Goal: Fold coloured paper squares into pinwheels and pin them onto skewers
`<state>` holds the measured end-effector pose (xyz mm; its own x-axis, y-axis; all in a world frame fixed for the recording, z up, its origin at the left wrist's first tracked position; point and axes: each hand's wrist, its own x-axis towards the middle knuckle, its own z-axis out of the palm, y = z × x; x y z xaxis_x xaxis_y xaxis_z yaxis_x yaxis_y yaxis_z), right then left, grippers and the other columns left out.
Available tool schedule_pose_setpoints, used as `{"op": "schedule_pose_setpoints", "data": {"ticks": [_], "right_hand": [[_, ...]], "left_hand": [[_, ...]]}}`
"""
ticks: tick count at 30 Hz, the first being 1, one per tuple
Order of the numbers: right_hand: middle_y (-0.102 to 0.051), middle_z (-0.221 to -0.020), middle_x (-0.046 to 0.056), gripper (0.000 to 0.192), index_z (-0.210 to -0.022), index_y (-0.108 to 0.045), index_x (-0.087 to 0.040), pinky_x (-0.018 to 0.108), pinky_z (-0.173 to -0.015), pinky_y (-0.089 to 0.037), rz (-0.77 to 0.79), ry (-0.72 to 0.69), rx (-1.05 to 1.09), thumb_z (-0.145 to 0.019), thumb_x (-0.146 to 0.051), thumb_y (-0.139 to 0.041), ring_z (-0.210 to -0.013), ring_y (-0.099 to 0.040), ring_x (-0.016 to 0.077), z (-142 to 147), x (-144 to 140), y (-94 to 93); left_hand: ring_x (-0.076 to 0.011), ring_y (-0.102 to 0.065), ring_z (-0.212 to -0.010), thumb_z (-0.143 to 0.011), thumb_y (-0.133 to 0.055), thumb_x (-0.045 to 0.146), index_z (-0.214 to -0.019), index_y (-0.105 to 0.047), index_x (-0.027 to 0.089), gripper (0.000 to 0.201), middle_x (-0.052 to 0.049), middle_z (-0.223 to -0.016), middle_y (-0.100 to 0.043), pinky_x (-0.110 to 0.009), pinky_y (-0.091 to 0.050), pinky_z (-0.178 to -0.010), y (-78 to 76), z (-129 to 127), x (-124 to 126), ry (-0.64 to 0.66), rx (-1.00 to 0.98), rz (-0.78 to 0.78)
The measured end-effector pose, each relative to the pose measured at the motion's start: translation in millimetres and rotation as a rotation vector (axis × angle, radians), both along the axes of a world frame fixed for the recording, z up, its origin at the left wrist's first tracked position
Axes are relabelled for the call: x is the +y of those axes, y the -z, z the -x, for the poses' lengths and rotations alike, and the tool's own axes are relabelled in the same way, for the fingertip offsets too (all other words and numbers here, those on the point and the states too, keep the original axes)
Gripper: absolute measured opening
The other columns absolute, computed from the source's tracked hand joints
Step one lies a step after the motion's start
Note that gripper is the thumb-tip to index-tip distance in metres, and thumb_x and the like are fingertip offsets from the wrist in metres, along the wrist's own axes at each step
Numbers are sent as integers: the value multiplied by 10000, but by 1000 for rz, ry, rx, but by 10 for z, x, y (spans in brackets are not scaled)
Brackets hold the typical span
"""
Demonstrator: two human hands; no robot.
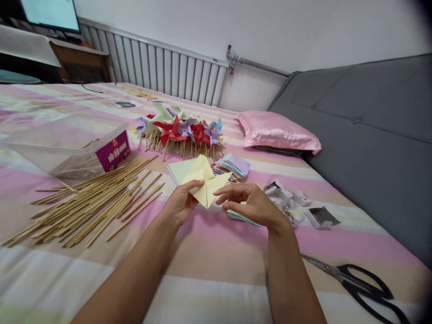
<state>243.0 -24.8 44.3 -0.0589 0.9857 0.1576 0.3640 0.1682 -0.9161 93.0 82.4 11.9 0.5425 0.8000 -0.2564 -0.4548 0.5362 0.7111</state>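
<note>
My left hand (182,201) pinches a pale yellow paper pinwheel (204,182), with the thumb on top of its folds. Slits and bent points show in the paper. At its right edge is my right hand (251,202), fingers apart and curved; whether a fingertip touches the paper I cannot tell. Just behind lies a stack of pale green paper squares (180,170), partly covered by the pinwheel. A second stack of coloured squares (236,165) sits beyond the right hand, and light blue-green sheets (243,218) lie beneath it.
Bamboo sticks (91,202) spread on the left beside a clear plastic box (67,139). Finished pinwheels (185,130) on sticks lie farther back. On the right are small opened boxes (320,217), scissors (347,274) and a pink pillow (276,132). A grey headboard (364,121) borders the bed.
</note>
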Motion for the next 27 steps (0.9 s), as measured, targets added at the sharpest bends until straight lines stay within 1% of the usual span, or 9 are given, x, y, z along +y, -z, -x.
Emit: {"op": "schedule_pose_setpoints", "data": {"ticks": [2,5,10,13,17,20,22,27], "right_hand": [[-713,-896,53,275,-999,-707,-203,268,-658,-553,-32,22,8,-740,-143,-636,-787,-689,170,9,53,54],[-725,-868,41,239,-938,-731,-203,282,-675,-560,-74,92,5,-725,-144,-642,-734,-687,160,41,126,119],[-739,-814,24,129,-826,-747,-205,307,-679,-572,-96,154,80,-715,-212,-682,-707,-692,167,90,159,134],[-735,-773,27,126,-788,-746,-198,316,-678,-574,-112,183,111,-695,-279,-721,-692,-688,169,97,162,123],[-722,-731,21,130,-735,-734,-192,276,-645,-550,-145,213,147,-688,-312,-739,-670,-666,148,97,180,120],[-702,-678,13,141,-724,-726,-186,248,-597,-521,-152,243,154,-704,-326,-731,-634,-649,136,102,200,130],[-696,-667,14,162,-711,-719,-184,243,-570,-504,-159,284,145,-706,-345,-728,-621,-646,138,111,215,142],[-702,-713,26,218,-677,-696,-175,245,-535,-490,-167,394,160,-676,-389,-741,-601,-659,151,153,253,171]], "left_hand": [[-148,-637,-686,-657,-656,54,-926,-701,119,281,-65,-879,-718,-224,-517,-564,-12,6,-10,12,-8,16],[-149,-639,-681,-655,-659,50,-935,-702,120,293,-64,-888,-724,-236,-522,-572,-20,13,-28,50,-24,18],[-149,-635,-676,-635,-701,84,-930,-711,137,300,-61,-911,-730,-243,-508,-584,-6,8,-44,83,-28,-10],[-146,-623,-668,-615,-731,104,-906,-714,135,294,-58,-885,-725,-244,-492,-590,12,-1,-49,74,-7,-56],[-132,-596,-655,-617,-763,182,-850,-713,130,244,-33,-796,-701,-234,-455,-585,26,-7,-70,55,30,-182],[-123,-574,-634,-630,-760,231,-744,-705,121,168,-21,-720,-679,-234,-428,-592,29,-8,-87,29,74,-275],[-122,-564,-623,-634,-757,251,-698,-697,123,156,-14,-695,-671,-239,-419,-590,33,-13,-93,8,82,-321],[-145,-590,-683,-599,-785,268,-794,-716,143,241,-23,-782,-697,-253,-432,-610,57,-24,-99,-59,72,-336]]}}
